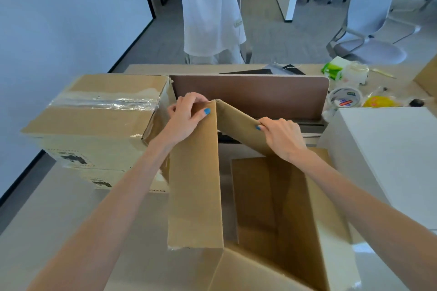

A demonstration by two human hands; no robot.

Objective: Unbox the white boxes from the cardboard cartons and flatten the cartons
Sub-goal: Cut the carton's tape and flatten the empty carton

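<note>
I took the empty carton (279, 208), open on the desk, as ref. for all places. The left hand (186, 118) pinched the top edge of its left wall, thumb on the side facing the camera. The right hand (281, 137) gripped the top edge of its far wall, fingers curled over it. The corner between the two hands stood folded inward.

In my opinion the good way was to push this corner diagonally toward the opposite one, so the walls fold on the existing creases w/o tearing.

Right of the carton lay a white box (390, 156), prob. taken out of it. Left of the carton stood a second carton (94, 120) w/ clear tape across its top.

I could not tell if the bottom flaps were released. The near side was cut off by the frame edge, and the fingertips behind the cardboard were hidden.
</note>
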